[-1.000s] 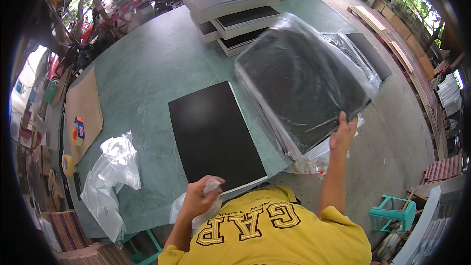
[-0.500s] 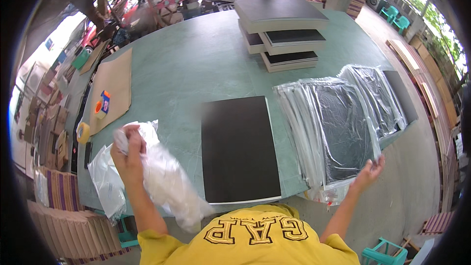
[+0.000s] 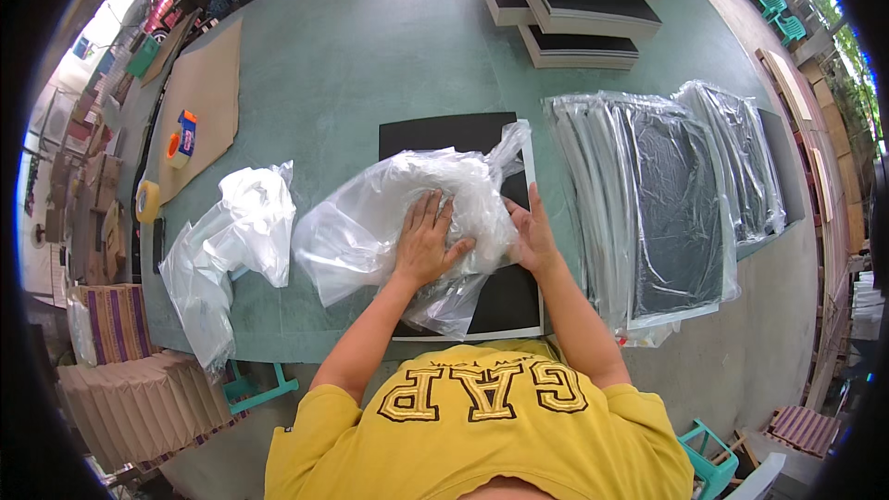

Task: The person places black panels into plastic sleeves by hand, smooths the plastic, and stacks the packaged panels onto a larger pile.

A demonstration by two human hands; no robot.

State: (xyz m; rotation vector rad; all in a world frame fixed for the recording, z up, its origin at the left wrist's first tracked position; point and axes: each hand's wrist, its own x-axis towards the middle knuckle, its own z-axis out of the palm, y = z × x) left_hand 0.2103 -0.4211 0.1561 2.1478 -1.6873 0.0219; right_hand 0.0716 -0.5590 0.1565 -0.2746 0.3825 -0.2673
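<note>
A crumpled clear plastic bag (image 3: pixel 361 222) lies bunched over a stack of black-topped sheets (image 3: pixel 426 134), whose far end and near right corner show from under it. My left hand (image 3: pixel 429 239) presses flat on the bag with its fingers spread. Against the bag's right side, by the stack's right edge, rests my right hand (image 3: pixel 532 236), its fingers apart. Another loose clear plastic bag (image 3: pixel 236 231) lies to the left. On the right, several black-topped stacks wrapped in plastic (image 3: pixel 681 213) lie overlapping.
Thick black-topped blocks (image 3: pixel 574 0) stand piled at the far right of the green table (image 3: pixel 324 65). Brown cardboard (image 3: pixel 199 106) lies on the left with an orange-and-blue tape dispenser (image 3: pixel 182 139) and a yellow tape roll (image 3: pixel 147 201). A green stool (image 3: pixel 711 458) stands on the floor at lower right.
My left hand has brought a plastic bag from the left onto the black-topped stack. My right hand has left the wrapped stacks and come to the bag. The view has tilted down.
</note>
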